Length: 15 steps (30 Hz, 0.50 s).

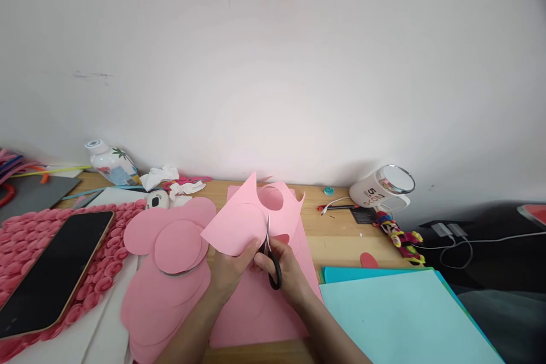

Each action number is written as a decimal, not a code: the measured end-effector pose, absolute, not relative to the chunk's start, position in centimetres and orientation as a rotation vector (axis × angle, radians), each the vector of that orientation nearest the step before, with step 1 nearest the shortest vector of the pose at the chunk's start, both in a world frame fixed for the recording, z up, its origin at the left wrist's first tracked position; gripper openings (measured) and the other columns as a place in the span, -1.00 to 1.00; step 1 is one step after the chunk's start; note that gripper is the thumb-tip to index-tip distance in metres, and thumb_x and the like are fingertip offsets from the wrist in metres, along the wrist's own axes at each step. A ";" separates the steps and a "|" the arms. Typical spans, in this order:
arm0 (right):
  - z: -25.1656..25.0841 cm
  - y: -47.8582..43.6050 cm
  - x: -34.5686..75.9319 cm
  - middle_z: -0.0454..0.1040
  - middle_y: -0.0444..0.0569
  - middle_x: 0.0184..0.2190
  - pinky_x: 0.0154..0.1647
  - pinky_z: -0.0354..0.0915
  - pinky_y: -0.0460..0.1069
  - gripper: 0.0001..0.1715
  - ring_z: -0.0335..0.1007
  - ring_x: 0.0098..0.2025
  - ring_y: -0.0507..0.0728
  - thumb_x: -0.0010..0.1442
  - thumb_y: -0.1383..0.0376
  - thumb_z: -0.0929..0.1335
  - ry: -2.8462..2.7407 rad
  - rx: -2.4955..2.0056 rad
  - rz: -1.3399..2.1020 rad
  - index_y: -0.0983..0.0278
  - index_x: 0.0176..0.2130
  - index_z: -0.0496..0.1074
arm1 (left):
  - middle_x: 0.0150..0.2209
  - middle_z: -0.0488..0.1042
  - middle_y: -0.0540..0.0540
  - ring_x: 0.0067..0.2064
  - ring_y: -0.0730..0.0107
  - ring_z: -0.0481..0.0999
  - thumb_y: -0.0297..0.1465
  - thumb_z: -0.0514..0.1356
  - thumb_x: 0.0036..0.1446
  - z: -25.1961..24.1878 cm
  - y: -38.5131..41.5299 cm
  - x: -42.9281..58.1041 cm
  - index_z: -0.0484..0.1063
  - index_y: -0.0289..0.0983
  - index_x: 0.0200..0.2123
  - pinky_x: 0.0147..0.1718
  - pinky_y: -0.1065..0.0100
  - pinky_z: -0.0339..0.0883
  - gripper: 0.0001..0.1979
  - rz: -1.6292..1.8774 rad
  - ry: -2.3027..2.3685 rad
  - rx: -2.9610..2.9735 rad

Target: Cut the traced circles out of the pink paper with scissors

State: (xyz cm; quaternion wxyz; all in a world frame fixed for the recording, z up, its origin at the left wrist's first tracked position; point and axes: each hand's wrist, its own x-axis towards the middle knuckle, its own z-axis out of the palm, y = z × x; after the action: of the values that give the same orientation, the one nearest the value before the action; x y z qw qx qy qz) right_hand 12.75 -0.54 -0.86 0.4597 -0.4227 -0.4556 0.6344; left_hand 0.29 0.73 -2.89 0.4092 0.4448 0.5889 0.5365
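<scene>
My left hand (235, 269) grips the lower edge of a pink paper sheet (239, 222), its thumb on top. A faint circle outline shows on that sheet. In my right hand (286, 267) are scissors (275, 270) with black handles, their blades pointing up at the sheet's right side. Part of a pink offcut with round holes (290, 205) extends behind the blades. Under both hands lies a stack of larger pink sheets (251, 324). To the left, cut pink paper circles (177, 247) overlap in a pile. My fingertips are partly hidden around the scissor handles.
A black phone (55, 267) rests on a pink textured mat (25, 233) at left. Behind stand a white bottle (113, 162) and crumpled tissues (160, 176). On the right are a white mug (377, 187), a small doll (396, 233) and light blue paper sheets (405, 313).
</scene>
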 end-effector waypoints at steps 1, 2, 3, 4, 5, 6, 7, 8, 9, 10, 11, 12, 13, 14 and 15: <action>-0.9 -0.5 12.8 0.27 -0.18 -0.62 -0.46 0.14 -0.05 -0.54 0.18 -0.51 0.06 -0.10 -0.03 0.45 -1.130 -1.034 1.565 0.26 -0.48 0.29 | -0.21 0.56 -0.15 -0.12 0.10 0.52 -0.22 0.33 -0.18 -2.8 0.7 0.3 0.46 -0.23 -0.14 -0.11 0.13 0.39 -0.53 1.349 1.494 1.109; -1.0 -0.5 12.8 0.25 -0.18 -0.62 -0.46 0.13 -0.05 -0.54 0.17 -0.51 0.05 -0.10 -0.03 0.45 -1.140 -1.028 1.569 0.26 -0.49 0.28 | -0.20 0.56 -0.15 -0.12 0.10 0.52 -0.22 0.33 -0.19 -2.8 0.7 0.3 0.46 -0.23 -0.14 -0.12 0.14 0.39 -0.53 1.347 1.505 1.093; -1.1 -0.5 12.9 0.24 -0.18 -0.62 -0.47 0.12 -0.05 -0.54 0.15 -0.51 0.05 -0.10 -0.03 0.45 -1.150 -1.023 1.574 0.26 -0.50 0.27 | -0.20 0.56 -0.14 -0.12 0.10 0.52 -0.22 0.34 -0.20 -2.8 0.6 0.4 0.46 -0.23 -0.15 -0.12 0.14 0.40 -0.52 1.346 1.511 1.081; -1.1 -0.6 12.9 0.22 -0.19 -0.62 -0.48 0.11 -0.06 -0.54 0.13 -0.51 0.05 -0.10 -0.03 0.45 -1.157 -1.020 1.578 0.25 -0.51 0.27 | -0.19 0.56 -0.14 -0.12 0.10 0.52 -0.22 0.34 -0.21 -2.7 0.6 0.4 0.46 -0.23 -0.15 -0.13 0.14 0.40 -0.52 1.349 1.503 1.076; -1.1 -0.6 12.9 0.21 -0.19 -0.62 -0.49 0.09 -0.06 -0.54 0.11 -0.51 0.04 -0.10 -0.02 0.45 -1.163 -1.019 1.579 0.25 -0.51 0.26 | -0.19 0.56 -0.15 -0.13 0.10 0.52 -0.21 0.34 -0.21 -2.7 0.5 0.4 0.46 -0.24 -0.14 -0.13 0.14 0.41 -0.51 1.352 1.491 1.074; -1.1 -0.6 12.9 0.19 -0.20 -0.61 -0.50 0.07 -0.07 -0.54 0.09 -0.51 0.03 -0.10 -0.01 0.45 -1.166 -1.021 1.578 0.26 -0.51 0.25 | -0.20 0.56 -0.15 -0.14 0.09 0.52 -0.21 0.34 -0.22 -2.7 0.4 0.4 0.46 -0.24 -0.14 -0.14 0.14 0.41 -0.50 1.354 1.477 1.071; -1.1 -0.7 12.9 0.17 -0.20 -0.61 -0.50 0.05 -0.07 -0.54 0.06 -0.52 0.02 -0.11 0.00 0.45 -1.165 -1.024 1.575 0.26 -0.51 0.24 | -0.20 0.56 -0.15 -0.14 0.09 0.53 -0.21 0.34 -0.22 -2.6 0.4 0.4 0.46 -0.25 -0.14 -0.15 0.14 0.42 -0.49 1.359 1.464 1.067; -1.1 -0.7 12.9 0.16 -0.21 -0.61 -0.51 0.03 -0.08 -0.54 0.03 -0.52 0.01 -0.11 0.00 0.46 -1.161 -1.027 1.572 0.26 -0.51 0.24 | -0.21 0.57 -0.15 -0.15 0.09 0.53 -0.20 0.34 -0.23 -2.6 0.3 0.4 0.46 -0.25 -0.13 -0.17 0.14 0.43 -0.49 1.366 1.454 1.064; -1.1 -0.8 12.9 0.14 -0.22 -0.61 -0.52 0.02 -0.08 -0.53 0.01 -0.53 0.01 -0.12 0.01 0.46 -1.155 -1.030 1.570 0.26 -0.51 0.23 | -0.23 0.57 -0.16 -0.16 0.09 0.53 -0.21 0.33 -0.23 -2.5 0.2 0.4 0.46 -0.26 -0.13 -0.17 0.14 0.43 -0.48 1.370 1.444 1.061; -1.1 -0.8 12.9 0.13 -0.22 -0.61 -0.53 0.00 -0.08 -0.53 -0.01 -0.53 0.00 -0.13 0.01 0.47 -1.147 -1.031 1.569 0.26 -0.51 0.23 | -0.24 0.57 -0.15 -0.16 0.08 0.53 -0.21 0.33 -0.22 -2.4 0.2 0.4 0.46 -0.26 -0.13 -0.17 0.13 0.43 -0.49 1.365 1.438 1.061; -1.1 -0.9 12.9 0.12 -0.22 -0.61 -0.53 0.00 -0.09 -0.52 -0.03 -0.53 0.00 -0.14 0.00 0.47 -1.140 -1.031 1.569 0.26 -0.51 0.23 | -0.26 0.57 -0.15 -0.15 0.08 0.53 -0.22 0.33 -0.22 -2.2 0.1 0.4 0.46 -0.27 -0.14 -0.16 0.13 0.43 -0.50 1.352 1.435 1.066; -1.1 -0.9 12.9 0.12 -0.22 -0.60 -0.53 -0.01 -0.09 -0.51 -0.03 -0.52 0.00 -0.15 0.00 0.47 -1.136 -1.031 1.570 0.26 -0.51 0.23 | -0.28 0.57 -0.15 -0.14 0.08 0.52 -0.24 0.33 -0.21 -2.0 0.1 0.3 0.46 -0.27 -0.15 -0.15 0.12 0.42 -0.52 1.332 1.433 1.073; -1.0 -1.0 12.9 0.13 -0.22 -0.60 -0.54 -0.01 -0.09 -0.51 -0.04 -0.52 0.00 -0.15 -0.01 0.47 -1.133 -1.032 1.569 0.27 -0.51 0.23 | -0.30 0.58 -0.14 -0.12 0.07 0.52 -0.25 0.33 -0.20 -1.8 0.0 0.3 0.47 -0.26 -0.16 -0.13 0.12 0.41 -0.54 1.306 1.431 1.080; -1.0 -1.0 12.9 0.13 -0.22 -0.59 -0.54 -0.01 -0.10 -0.50 -0.04 -0.52 -0.01 -0.16 -0.01 0.47 -1.131 -1.035 1.568 0.27 -0.51 0.23 | -0.31 0.58 -0.13 -0.10 0.07 0.51 -0.26 0.33 -0.20 -1.6 0.0 0.3 0.48 -0.26 -0.18 -0.11 0.11 0.40 -0.56 1.286 1.428 1.085; -1.0 -1.0 12.9 0.12 -0.22 -0.59 -0.54 -0.01 -0.10 -0.49 -0.05 -0.52 -0.01 -0.16 -0.02 0.47 -1.129 -1.039 1.566 0.27 -0.52 0.24 | -0.32 0.57 -0.13 -0.09 0.06 0.50 -0.27 0.33 -0.20 -1.4 0.0 0.3 0.48 -0.26 -0.20 -0.10 0.11 0.40 -0.58 1.276 1.427 1.086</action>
State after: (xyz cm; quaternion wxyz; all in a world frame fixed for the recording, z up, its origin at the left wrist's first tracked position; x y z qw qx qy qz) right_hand 12.95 -1.00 -0.98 0.4570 -0.4217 -0.4581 0.6352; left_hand 0.27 -0.02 -1.40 0.4534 0.4398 0.5779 0.5168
